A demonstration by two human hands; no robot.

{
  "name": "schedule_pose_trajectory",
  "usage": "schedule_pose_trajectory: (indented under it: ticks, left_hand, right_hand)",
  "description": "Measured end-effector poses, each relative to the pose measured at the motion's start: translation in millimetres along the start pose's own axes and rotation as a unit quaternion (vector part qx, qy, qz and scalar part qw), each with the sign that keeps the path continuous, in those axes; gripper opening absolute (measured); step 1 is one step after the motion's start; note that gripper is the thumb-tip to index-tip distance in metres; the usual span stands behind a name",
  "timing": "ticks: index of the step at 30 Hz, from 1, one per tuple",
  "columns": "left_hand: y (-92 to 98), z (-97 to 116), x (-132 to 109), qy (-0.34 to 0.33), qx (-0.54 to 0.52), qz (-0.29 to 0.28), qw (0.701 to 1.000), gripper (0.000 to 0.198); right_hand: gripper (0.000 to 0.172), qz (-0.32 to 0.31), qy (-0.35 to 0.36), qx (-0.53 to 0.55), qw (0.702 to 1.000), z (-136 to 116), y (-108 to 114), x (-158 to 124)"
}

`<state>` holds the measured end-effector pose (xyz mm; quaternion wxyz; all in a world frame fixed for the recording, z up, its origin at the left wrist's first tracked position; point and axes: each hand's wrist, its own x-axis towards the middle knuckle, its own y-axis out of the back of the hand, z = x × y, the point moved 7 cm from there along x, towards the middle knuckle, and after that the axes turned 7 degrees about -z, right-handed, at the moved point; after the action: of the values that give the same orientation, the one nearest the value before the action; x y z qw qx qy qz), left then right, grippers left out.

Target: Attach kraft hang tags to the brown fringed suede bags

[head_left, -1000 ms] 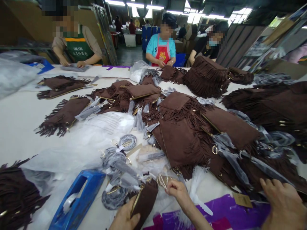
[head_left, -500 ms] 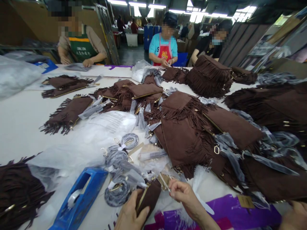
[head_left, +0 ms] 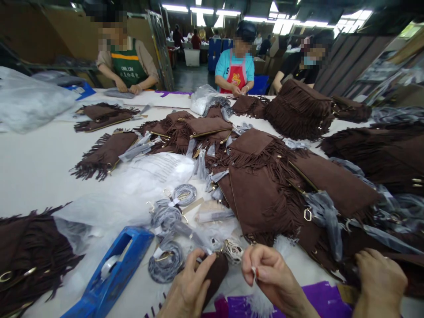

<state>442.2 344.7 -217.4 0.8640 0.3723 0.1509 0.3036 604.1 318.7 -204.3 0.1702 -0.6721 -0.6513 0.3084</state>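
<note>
bag (head_left: 217, 270) held, one; coils (head_left: 164, 216) near, three

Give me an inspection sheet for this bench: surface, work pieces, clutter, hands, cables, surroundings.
Surface: white table, largely covered.
Work pieces: brown bag; fringed bags piled beyond it.
Clutter: blue tape dispenser, coiled straps, plastic film, purple sheet.
Hands: left hand holds the brown bag; right hand pinches a white strand; another person's hand at far right.
Cables: nothing seen.
Surroundings: three people across the table, more farther back.
</note>
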Motion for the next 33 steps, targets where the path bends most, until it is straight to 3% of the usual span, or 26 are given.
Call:
schedule_pose_trajectory:
  ticks: [3,7,11,14,16,18,20,24,28,33]
  left_hand:
    - [3.5,2.8,8.9,0.015,0.029,-0.023,0.999,0.038]
    - [1.7,6.5,24.1,0.041,0.055,-0.099,0.993,0.024]
    - [9.7,5.9,35.2,0.107,0.124,-0.095,0.982,0.007]
    - [12.4,11.7,42.0,0.090,0.177,-0.095,0.975,0.010]
    - [10.0,10.4,45.1,0.091,0.157,-0.109,0.977,0.013]
    - [5.8,1.4,46.1,0.133,0.092,-0.129,0.979,0.012]
    - [2.7,-11.7,44.4,0.203,0.020,-0.137,0.969,0.013]
    - [1.3,-25.7,39.9,0.287,-0.070,-0.140,0.945,0.021]
    - [2.9,-25.0,37.8,0.294,-0.089,-0.146,0.940,0.019]
    - [6.3,-23.9,34.8,0.298,-0.103,-0.130,0.940,0.022]
  right_hand:
    - [0.016,-0.007,0.008,-0.008,1.000,-9.2,-6.7,-0.2]
    - [0.011,-0.028,0.043,-0.032,0.998,-29.6,-9.4,0.7]
    - [0.016,0.007,0.008,-0.161,0.987,-20.8,-0.2,9.0]
    - [0.019,0.066,0.017,-0.252,0.965,-7.4,10.8,13.3]
    - [0.023,0.142,0.043,-0.260,0.954,-8.4,22.9,11.1]
    - [0.024,0.217,0.077,-0.240,0.943,-20.0,34.3,6.0]
    - [0.024,0.250,0.114,-0.218,0.937,-38.4,38.7,2.5]
    - [0.024,0.196,0.130,-0.189,0.953,-62.3,27.6,6.3]
    - [0.021,0.151,0.091,-0.234,0.956,-60.7,16.8,8.6]
    - [0.015,0.126,0.106,-0.306,0.938,-68.1,15.9,9.7]
